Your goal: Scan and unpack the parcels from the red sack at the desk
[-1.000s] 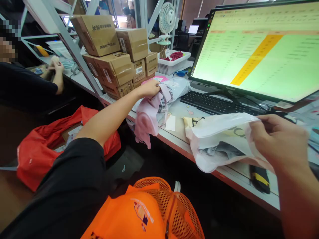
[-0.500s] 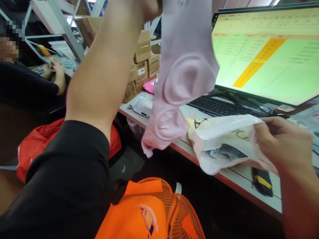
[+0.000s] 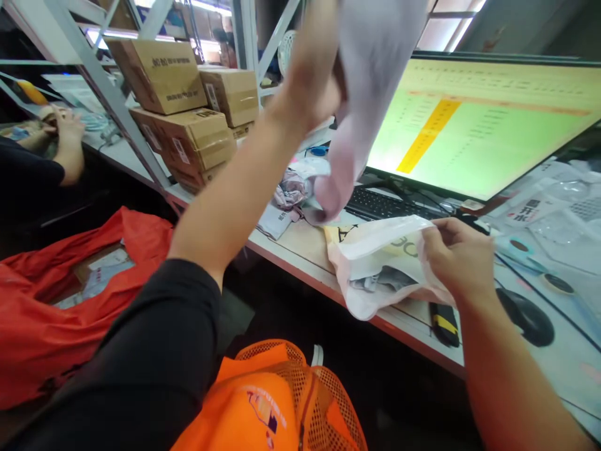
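My left hand point(image 3: 323, 94), raised and smeared by motion, is closed on a pale pink bra point(image 3: 370, 81). The bra hangs down in front of the monitor, and its upper end runs out of the picture. Over the desk edge, my right hand point(image 3: 453, 250) pinches the rim of a white plastic bag point(image 3: 375, 250). The mouth of this bag gapes toward me, and something grey point(image 3: 387, 277) shows inside it.
A monitor point(image 3: 469, 131) and keyboard point(image 3: 375, 202) stand behind the bag. Right of it lie a black mouse point(image 3: 526, 316) and a box cutter point(image 3: 444, 326). Cardboard boxes point(image 3: 188, 138) are stacked at left, above a red sack point(image 3: 94, 313). Another person's hand point(image 3: 68, 128) is far left.
The view has turned left. The bra has swung up and away, with its lower end curled. My right hand still grips the bag, which looks much the same.
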Motion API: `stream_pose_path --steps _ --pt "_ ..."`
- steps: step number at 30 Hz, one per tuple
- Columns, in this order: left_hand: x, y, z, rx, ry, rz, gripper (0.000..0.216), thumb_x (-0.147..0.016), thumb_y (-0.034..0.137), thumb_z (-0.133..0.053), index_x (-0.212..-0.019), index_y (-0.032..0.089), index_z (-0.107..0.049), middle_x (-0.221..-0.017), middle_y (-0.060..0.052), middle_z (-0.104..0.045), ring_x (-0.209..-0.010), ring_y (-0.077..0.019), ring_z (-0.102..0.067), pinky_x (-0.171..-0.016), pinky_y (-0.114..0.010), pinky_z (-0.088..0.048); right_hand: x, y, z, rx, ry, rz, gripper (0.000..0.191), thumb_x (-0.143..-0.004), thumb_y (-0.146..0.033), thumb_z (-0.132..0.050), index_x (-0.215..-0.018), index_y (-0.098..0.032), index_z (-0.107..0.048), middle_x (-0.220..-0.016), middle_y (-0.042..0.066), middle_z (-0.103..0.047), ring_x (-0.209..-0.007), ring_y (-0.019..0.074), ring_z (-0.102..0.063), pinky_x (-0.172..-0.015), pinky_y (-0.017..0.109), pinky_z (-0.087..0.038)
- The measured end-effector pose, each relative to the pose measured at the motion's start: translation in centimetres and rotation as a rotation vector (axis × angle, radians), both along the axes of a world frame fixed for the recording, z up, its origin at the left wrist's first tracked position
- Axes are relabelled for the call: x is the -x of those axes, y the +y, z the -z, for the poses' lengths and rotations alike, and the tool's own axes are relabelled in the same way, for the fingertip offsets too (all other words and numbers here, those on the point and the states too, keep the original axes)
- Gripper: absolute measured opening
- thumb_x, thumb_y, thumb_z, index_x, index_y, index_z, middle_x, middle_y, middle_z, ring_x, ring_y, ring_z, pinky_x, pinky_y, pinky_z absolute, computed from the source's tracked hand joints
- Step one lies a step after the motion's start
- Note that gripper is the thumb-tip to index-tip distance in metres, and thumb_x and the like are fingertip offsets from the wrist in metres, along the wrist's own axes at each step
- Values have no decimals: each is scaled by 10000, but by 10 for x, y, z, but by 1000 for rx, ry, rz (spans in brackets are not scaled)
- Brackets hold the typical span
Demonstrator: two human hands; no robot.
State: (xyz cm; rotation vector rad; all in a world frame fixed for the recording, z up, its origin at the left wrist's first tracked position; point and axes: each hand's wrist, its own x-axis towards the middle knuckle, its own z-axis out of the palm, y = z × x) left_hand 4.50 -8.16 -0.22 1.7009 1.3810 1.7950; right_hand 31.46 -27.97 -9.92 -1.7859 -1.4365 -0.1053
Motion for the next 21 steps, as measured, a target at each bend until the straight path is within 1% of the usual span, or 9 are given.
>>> stream_pose_path --steps 2,3,4,7,9,12,14,17,21 --pt "-9 -40 24 -21 -68 407 905 -991 523 55 -998 91 -740 -1081 -140 -750 -1334 -403 -580 -791 -438 -549 -1 -2 2 -3 -1 -13 232 -772 -432 -574 -791 -223 -674 -662 44 -687 -617 226 -634 -645 344 -468" --pt "-12 -60 45 27 -100 583 760 -1034 552 -100 -1173 117 -707 -1239 -176 -729 -1356 -375 -586 -883 -469 -587 -1 -3 3 -1 1 -19 227 -776 -421 -572 -798 -222 -678 -651 38 -681 -602 218 -624 -643 342 -466" --pt "-13 -78 70 112 -135 703 711 -1043 565 -155 -1291 123 -654 -1345 -191 -687 -1361 -362 -591 -952 -504 -589 -2 -3 5 2 5 -25 222 -777 -411 -572 -806 -220 -682 -641 32 -676 -586 210 -614 -640 338 -465" --pt "-11 -118 139 337 -287 842 667 -1058 523 -147 -1549 177 -437 -1604 -147 -482 -1457 -326 -506 -1127 -570 -490 -3 -4 8 7 13 -19 220 -766 -402 -579 -809 -216 -687 -621 22 -662 -546 191 -587 -607 325 -453" --pt "-9 -133 165 409 -584 865 655 -1056 504 -157 -1590 206 -394 -1633 -117 -454 -1490 -318 -465 -1186 -579 -424 -3 -3 9 -2 8 2 233 -754 -411 -578 -806 -214 -690 -616 21 -658 -532 185 -577 -583 319 -441" --pt "-9 -145 172 438 -1145 894 597 -1054 464 -246 -1557 230 -466 -1548 -99 -566 -1453 -307 -516 -1209 -554 -398 -3 -3 10 -11 4 28 250 -736 -413 -564 -801 -211 -696 -609 24 -653 -522 180 -572 -565 313 -432" --pt "-8 -148 169 447 -1343 903 551 -1058 427 -288 -1535 252 -500 -1509 -86 -606 -1413 -292 -562 -1202 -536 -410 -2 -3 10 -12 -1 38 253 -725 -406 -558 -792 -207 -699 -599 27 -644 -516 176 -565 -556 308 -427" --pt "-3 -149 168 451 -1385 873 540 -1068 416 -277 -1538 274 -501 -1517 -72 -600 -1389 -278 -586 -1187 -523 -431 0 -5 10 -13 -3 44 249 -725 -395 -570 -798 -202 -709 -604 33 -644 -508 168 -550 -546 302 -417" --pt "4 -144 177 440 -1337 838 549 -1075 416 -250 -1564 287 -464 -1540 -62 -578 -1384 -269 -590 -1171 -511 -450 3 -5 9 -2 8 62 235 -728 -375 -587 -808 -195 -715 -634 43 -663 -515 161 -549 -548 298 -411"
